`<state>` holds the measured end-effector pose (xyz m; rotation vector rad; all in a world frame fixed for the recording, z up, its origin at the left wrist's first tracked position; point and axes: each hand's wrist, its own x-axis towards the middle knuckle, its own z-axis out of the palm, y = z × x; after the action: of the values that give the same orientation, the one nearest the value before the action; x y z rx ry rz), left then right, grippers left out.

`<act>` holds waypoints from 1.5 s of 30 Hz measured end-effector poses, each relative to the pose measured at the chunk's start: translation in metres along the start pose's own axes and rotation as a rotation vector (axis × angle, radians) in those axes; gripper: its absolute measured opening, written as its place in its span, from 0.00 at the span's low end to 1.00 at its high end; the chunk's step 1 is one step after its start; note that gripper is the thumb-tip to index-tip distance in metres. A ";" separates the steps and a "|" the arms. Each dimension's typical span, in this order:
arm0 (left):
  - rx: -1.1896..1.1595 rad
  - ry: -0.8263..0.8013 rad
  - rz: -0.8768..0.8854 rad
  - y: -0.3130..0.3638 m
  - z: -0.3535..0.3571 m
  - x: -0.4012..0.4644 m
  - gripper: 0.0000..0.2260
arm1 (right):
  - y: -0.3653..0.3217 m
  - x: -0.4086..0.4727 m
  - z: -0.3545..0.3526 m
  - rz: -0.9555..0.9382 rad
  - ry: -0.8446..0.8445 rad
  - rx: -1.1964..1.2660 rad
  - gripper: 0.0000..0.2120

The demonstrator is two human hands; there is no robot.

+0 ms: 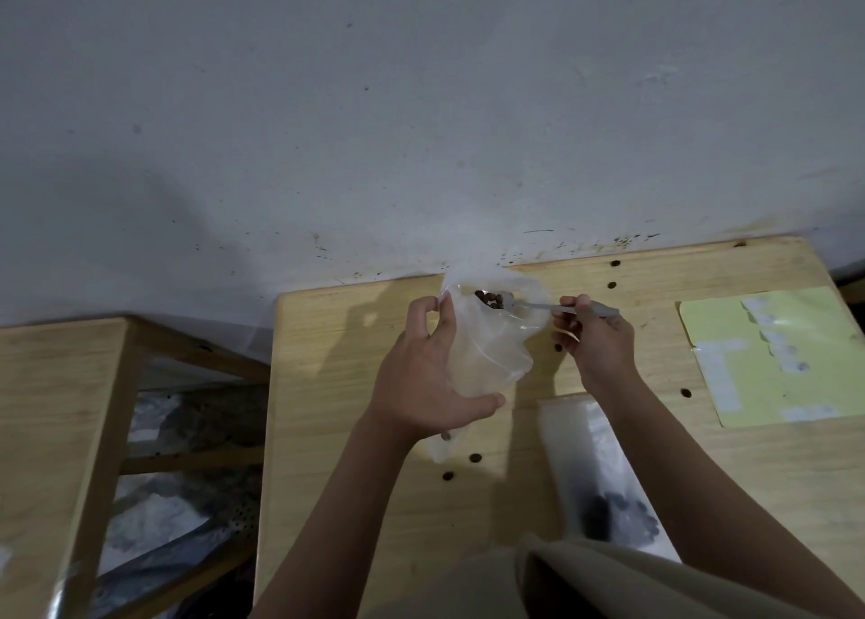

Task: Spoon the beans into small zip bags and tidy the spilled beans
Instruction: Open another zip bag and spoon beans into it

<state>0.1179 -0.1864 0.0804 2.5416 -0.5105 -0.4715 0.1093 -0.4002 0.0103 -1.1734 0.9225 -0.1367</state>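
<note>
My left hand (423,370) grips a clear zip bag (491,347) upright above the wooden table (337,384), with its mouth held wide. My right hand (594,337) pinches the handle of a grey spoon (543,306). The spoon's bowl sits inside the bag's mouth and carries several brown beans (489,299). Loose beans (475,458) lie scattered on the table around the bag, with another bean (449,476) below it. A second clear bag (604,482) with dark beans in its bottom lies flat under my right forearm.
A yellow sheet (772,356) with white patches lies at the table's right. More stray beans (611,285) sit near the far edge by the white wall (421,103). A lower wooden frame (61,408) stands to the left, with a gap between it and the table.
</note>
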 end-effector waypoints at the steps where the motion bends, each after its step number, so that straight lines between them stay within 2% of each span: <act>1: 0.008 -0.001 -0.007 -0.001 0.000 0.000 0.56 | -0.002 0.000 0.000 -0.008 -0.001 0.001 0.12; 12: 0.072 -0.021 -0.043 -0.012 0.004 -0.001 0.56 | -0.023 -0.007 -0.009 -0.086 -0.008 0.029 0.12; 24: 0.019 -0.030 -0.089 -0.019 0.010 0.005 0.56 | -0.040 -0.028 -0.018 -0.278 -0.158 -0.033 0.12; 30: 0.007 -0.026 -0.103 -0.017 0.013 0.008 0.55 | -0.042 -0.051 -0.013 -0.548 -0.265 -0.311 0.09; 35: -0.007 -0.026 -0.126 -0.017 0.015 0.008 0.55 | -0.040 -0.047 -0.011 -0.659 -0.049 -0.172 0.08; 37: 0.002 -0.019 -0.130 -0.015 0.014 0.008 0.56 | -0.036 -0.043 -0.012 -0.775 -0.014 -0.288 0.07; 41: 0.034 0.015 -0.100 -0.009 0.014 0.007 0.55 | -0.018 -0.033 -0.010 -1.142 -0.064 -0.666 0.08; 45: 0.064 0.012 -0.048 0.000 0.013 0.006 0.56 | 0.002 -0.019 -0.002 -1.255 -0.051 -0.837 0.10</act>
<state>0.1180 -0.1941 0.0682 2.6216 -0.4677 -0.4641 0.0950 -0.3902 0.0186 -2.4009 0.0224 -0.7696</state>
